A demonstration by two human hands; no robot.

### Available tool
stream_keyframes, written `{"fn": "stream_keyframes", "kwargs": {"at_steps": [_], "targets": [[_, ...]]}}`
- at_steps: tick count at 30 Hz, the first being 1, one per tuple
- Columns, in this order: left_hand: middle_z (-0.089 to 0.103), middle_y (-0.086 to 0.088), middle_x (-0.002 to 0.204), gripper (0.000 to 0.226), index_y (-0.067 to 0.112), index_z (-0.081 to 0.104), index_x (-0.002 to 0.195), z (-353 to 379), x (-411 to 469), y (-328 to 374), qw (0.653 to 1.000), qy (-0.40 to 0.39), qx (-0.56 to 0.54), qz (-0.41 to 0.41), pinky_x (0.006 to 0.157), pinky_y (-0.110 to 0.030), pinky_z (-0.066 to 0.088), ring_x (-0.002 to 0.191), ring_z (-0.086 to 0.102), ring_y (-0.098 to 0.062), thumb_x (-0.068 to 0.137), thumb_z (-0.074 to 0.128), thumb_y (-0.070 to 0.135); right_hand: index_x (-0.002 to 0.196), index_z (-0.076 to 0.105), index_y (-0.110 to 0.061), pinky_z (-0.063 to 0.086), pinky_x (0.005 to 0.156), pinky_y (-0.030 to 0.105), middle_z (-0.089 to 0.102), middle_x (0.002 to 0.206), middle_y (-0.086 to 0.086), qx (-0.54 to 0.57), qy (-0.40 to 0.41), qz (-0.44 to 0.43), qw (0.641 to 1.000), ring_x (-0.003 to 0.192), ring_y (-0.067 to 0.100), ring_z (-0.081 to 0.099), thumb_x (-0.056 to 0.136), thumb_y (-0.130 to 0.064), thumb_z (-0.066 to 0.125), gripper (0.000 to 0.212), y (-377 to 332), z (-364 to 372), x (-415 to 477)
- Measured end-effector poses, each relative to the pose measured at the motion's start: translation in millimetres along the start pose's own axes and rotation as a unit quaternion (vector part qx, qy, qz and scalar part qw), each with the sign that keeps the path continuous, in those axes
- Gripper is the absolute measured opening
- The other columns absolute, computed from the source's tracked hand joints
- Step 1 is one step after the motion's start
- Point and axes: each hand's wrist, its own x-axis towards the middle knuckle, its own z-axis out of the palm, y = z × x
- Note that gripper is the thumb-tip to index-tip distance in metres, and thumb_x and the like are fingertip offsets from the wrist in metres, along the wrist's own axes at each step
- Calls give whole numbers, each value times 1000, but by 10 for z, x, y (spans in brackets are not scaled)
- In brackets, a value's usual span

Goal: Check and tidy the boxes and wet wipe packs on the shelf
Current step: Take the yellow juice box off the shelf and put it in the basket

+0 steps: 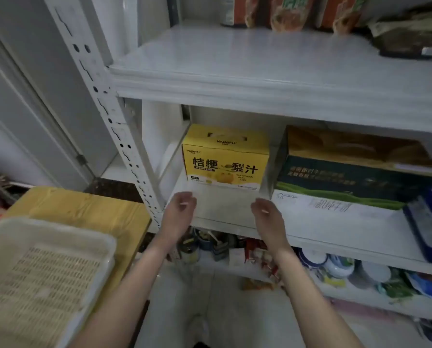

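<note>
A yellow juice box [225, 163] stands upright at the back left of the middle shelf [335, 237]. Right of it a dark green and gold box [355, 169] lies on top of a flat white box [335, 205]. A blue wet wipe pack [431, 222] leans at the far right shelf edge. My left hand [179, 212] and my right hand [267, 214] hover over the shelf's front, just below the yellow box, palms facing each other. Both hands hold nothing, fingers loosely curled, apart from the box.
The upper shelf [260, 61] carries orange snack bags [287, 11] and a dark packet [410, 38]. The lower shelf holds several jars, cups and packets [335, 267]. A perforated cream tray [41, 280] lies on a wooden surface [84, 204] at left. The white slotted upright [119, 136] stands beside my left hand.
</note>
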Motion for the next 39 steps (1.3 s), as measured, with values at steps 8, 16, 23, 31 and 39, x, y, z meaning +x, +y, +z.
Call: {"fn": "stream_keyframes", "kwargs": {"at_steps": [8,16,23,31,39], "targets": [[33,-2,158,82,2,23,155,166,1105,246,999,8,-14,36,120,-39,33,143,36,-18,92,72,23,140,47,-5,43,111,32,57,133,3,30,80,-19,996,128,22,55,105,-27,58,43,-315,278,963],[51,3,132,70,11,30,148,276,1611,47,995,-62,-79,-11,98,-31,44,118,51,-16,92,71,26,158,31,-13,32,115,33,51,140,4,59,58,40,996,138,22,45,109,-45,44,59,-386,347,1122],[55,1,126,67,6,35,140,290,1519,-60,996,-26,-89,14,74,-7,47,109,56,-13,90,74,27,164,17,-12,21,124,37,26,170,7,55,77,60,994,156,25,25,108,-54,36,73,-414,394,997],[57,19,103,54,10,39,119,123,935,-25,994,28,-106,18,69,-6,51,90,60,7,87,77,33,113,53,-33,49,94,30,61,124,2,75,95,0,993,120,24,61,100,-45,62,20,-235,226,587],[65,9,109,29,16,49,126,-228,279,250,986,3,-163,27,65,-11,52,95,65,-3,100,59,21,121,59,-36,49,108,54,70,123,3,180,29,-28,983,120,30,63,95,-58,63,34,-70,-179,-113]]}}
